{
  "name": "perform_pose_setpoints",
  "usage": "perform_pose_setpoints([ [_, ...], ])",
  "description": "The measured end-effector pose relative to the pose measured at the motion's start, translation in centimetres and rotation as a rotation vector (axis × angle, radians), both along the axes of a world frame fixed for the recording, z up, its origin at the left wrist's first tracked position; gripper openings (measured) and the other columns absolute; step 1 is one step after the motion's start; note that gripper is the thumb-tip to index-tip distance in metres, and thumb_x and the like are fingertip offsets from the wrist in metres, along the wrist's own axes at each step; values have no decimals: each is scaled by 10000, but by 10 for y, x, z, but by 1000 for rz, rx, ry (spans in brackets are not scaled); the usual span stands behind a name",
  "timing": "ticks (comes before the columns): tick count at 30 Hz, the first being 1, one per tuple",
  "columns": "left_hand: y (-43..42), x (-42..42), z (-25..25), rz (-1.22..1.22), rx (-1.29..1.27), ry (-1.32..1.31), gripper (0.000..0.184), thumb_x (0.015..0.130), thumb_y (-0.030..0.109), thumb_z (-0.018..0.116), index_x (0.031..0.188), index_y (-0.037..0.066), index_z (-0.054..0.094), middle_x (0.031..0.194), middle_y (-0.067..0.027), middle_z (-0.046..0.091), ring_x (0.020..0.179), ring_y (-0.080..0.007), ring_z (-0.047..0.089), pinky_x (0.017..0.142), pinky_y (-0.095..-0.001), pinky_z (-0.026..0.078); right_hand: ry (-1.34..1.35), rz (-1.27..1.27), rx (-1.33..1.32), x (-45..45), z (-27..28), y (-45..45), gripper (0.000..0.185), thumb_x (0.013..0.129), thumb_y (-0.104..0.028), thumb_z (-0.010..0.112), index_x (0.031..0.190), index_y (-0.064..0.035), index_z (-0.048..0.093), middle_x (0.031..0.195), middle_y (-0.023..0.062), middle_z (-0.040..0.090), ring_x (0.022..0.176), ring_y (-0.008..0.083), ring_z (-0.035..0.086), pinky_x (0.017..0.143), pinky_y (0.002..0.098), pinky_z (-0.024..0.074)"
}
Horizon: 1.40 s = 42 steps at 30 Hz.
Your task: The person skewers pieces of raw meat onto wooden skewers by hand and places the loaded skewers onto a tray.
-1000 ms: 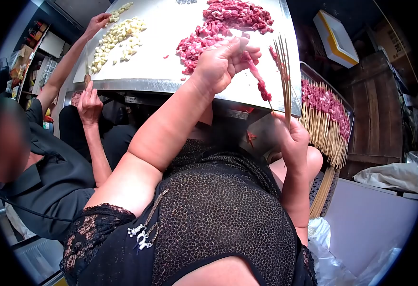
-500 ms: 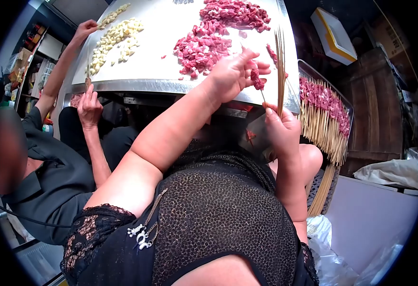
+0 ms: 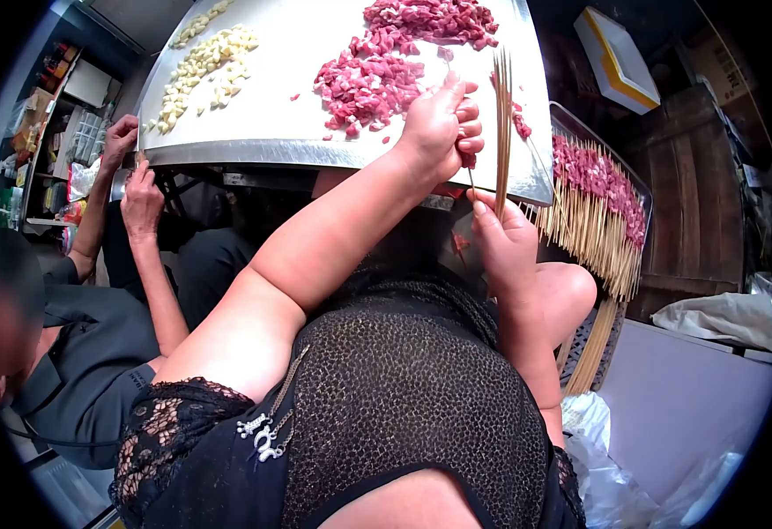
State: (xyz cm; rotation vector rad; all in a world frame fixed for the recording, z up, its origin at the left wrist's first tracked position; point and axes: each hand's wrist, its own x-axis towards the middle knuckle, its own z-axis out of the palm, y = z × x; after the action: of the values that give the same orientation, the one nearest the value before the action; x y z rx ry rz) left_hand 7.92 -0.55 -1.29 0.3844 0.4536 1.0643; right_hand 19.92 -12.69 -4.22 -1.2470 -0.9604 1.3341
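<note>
My left hand (image 3: pixel 441 128) is closed around the meat on a skewer above the front edge of the white table (image 3: pixel 254 115). Below the fingers a bit of red meat (image 3: pixel 469 161) shows, and the thin stick runs down to my right hand (image 3: pixel 505 242). That hand pinches this stick and also holds a bundle of bare skewers (image 3: pixel 502 132) that points upward. Just behind my left hand lies a pile of cut pink meat (image 3: pixel 368 88). One small piece of meat (image 3: pixel 522 126) lies right of the bundle.
Peeled garlic cloves (image 3: pixel 205 70) are spread on the table's left. At right, a tray holds many meat skewers (image 3: pixel 597 189), with bare sticks (image 3: pixel 593 348) below. A co-worker (image 3: pixel 95 335) sits at left, hands at the table edge. A white and yellow box (image 3: pixel 619 57) stands behind.
My left hand has closed around the skewered meat, which was in fuller view before. My right hand has moved left with the skewers. The co-worker's far hand has come back from the garlic.
</note>
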Motion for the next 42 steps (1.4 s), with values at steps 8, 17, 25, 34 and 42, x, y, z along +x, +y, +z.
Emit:
perform_pose_setpoints([
  [8,30,-12,0,-151,171,176,643,920,546,238,1211,-8,386,1176,-263,509,1124,-294,493,955,-407,397,134,-80,-13,16,5,5,186,905,-103,529,1043,7,587,648,-38,485,458,17,387,405,154,309],
  [17,27,-10,-10,-69,235,321,297,953,218,431,1083,-39,503,975,-195,619,879,-266,624,871,-365,488,131,-7,-82,16,3,-2,186,909,-97,517,1055,-4,583,641,-23,505,447,27,391,404,159,314],
  [25,75,-70,36,358,403,755,394,941,235,468,1231,-28,428,1027,-130,605,955,-197,588,832,-309,481,-571,-114,64,47,33,37,213,904,-128,501,1012,15,615,724,40,565,557,111,530,505,247,423],
  [34,94,-85,8,310,893,1565,199,817,166,613,962,43,670,880,-101,678,796,-184,645,743,-283,489,-384,-82,217,44,43,3,270,948,-208,469,1018,17,600,675,-28,504,501,-18,368,453,136,268],
  [42,117,-53,16,-233,929,2342,264,769,268,645,955,81,668,913,-134,651,868,-281,620,777,-370,485,43,-3,6,30,21,-7,200,950,-233,454,937,-50,533,650,-17,509,455,9,342,410,155,254],
])
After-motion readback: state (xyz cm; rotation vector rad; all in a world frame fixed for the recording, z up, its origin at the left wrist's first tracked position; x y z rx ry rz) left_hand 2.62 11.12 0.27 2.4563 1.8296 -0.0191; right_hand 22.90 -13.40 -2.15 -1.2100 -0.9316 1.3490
